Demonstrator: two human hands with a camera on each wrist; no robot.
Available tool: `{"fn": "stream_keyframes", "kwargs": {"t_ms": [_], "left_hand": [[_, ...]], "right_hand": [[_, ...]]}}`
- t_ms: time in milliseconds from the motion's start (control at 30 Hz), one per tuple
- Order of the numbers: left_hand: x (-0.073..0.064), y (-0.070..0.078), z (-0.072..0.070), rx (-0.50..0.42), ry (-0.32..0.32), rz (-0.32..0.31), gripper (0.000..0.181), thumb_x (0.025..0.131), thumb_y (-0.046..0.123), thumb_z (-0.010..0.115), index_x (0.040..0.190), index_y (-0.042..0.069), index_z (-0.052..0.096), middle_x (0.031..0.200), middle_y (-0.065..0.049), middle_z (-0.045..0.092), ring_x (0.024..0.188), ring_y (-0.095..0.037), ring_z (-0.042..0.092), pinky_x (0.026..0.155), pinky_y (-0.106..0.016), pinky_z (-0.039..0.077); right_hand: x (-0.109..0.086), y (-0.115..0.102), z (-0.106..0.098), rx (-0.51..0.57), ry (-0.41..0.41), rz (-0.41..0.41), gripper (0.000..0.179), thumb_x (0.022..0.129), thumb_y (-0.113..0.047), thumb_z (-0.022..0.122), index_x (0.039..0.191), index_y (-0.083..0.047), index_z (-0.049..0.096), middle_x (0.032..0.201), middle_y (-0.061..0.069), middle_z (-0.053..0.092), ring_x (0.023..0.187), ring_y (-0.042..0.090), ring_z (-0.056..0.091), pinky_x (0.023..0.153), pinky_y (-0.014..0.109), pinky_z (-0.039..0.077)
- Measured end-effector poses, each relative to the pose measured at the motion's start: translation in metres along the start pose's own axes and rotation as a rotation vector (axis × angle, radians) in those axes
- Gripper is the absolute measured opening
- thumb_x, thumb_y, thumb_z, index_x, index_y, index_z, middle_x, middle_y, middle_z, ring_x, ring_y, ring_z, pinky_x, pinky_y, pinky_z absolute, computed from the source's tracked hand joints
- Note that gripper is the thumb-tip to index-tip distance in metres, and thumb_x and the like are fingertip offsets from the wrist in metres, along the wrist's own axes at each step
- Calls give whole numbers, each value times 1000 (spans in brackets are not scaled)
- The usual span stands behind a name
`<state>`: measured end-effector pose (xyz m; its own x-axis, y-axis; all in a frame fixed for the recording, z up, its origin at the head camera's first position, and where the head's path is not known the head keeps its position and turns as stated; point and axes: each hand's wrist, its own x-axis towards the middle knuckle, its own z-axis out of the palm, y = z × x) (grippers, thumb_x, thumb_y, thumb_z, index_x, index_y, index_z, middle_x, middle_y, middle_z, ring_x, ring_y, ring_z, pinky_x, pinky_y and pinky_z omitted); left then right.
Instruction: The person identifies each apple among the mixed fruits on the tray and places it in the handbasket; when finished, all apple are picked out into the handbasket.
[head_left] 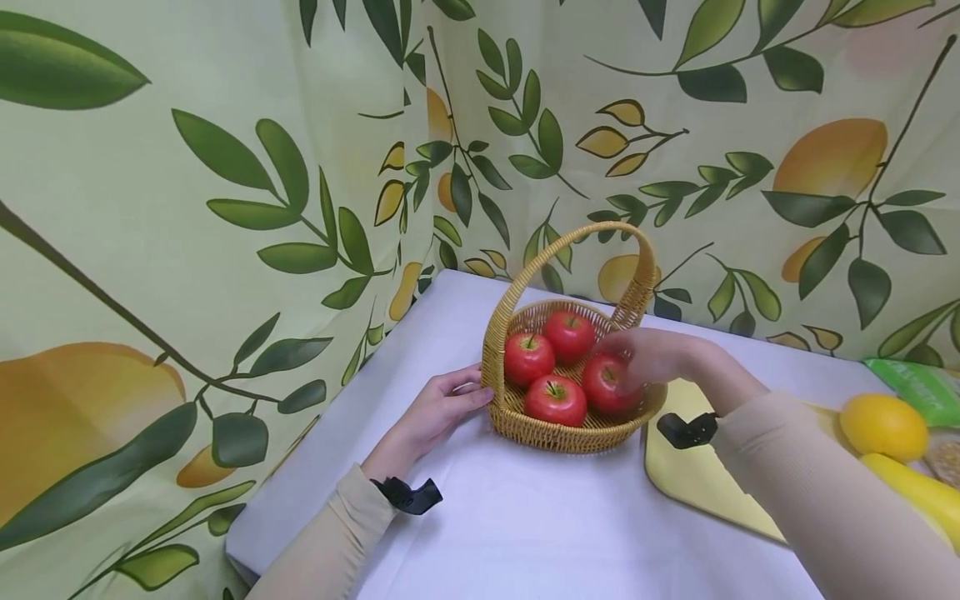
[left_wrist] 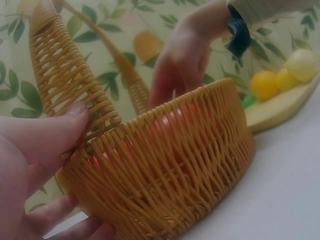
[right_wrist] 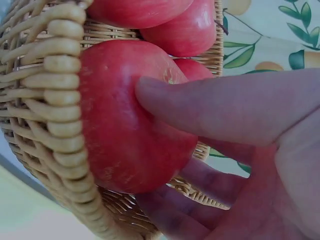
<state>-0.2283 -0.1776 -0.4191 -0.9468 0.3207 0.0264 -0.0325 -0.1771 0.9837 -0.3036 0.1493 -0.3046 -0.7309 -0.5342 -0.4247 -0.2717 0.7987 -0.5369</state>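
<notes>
A woven wicker basket (head_left: 568,438) with a tall arched handle stands on the white-covered table, several red apples inside it. At the basket's right side, my right hand (head_left: 654,360) holds one apple (right_wrist: 130,125) low within the rim. In the right wrist view the thumb presses on top of this apple and the fingers curl under its far side. My left hand (head_left: 448,407) grips the basket's left side at the foot of the handle, the thumb (left_wrist: 75,109) lying on the weave and the fingers lower down. Three other apples, one in front (head_left: 555,402), sit beside the held one.
A pale yellow cutting board (head_left: 693,475) lies right of the basket, partly under my right forearm. Beyond it are an orange fruit (head_left: 883,427), a long yellow item (head_left: 911,492) and a green packet (head_left: 918,392). Leaf-patterned cloth (head_left: 525,167) walls the table's back and left.
</notes>
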Motion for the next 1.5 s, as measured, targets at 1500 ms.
{"fn": "stream_keyframes", "kwargs": {"t_ms": [1500], "left_hand": [[-2,-3,5,-69,47,13,26,94,1,69,119,6,72,147,-16,48,118,-24,59,103,-37,50]], "right_hand": [[-25,18,38,61,407,-63,52,101,-26,63,145,1,53,137,24,58,126,45,52,99,64,48]]}}
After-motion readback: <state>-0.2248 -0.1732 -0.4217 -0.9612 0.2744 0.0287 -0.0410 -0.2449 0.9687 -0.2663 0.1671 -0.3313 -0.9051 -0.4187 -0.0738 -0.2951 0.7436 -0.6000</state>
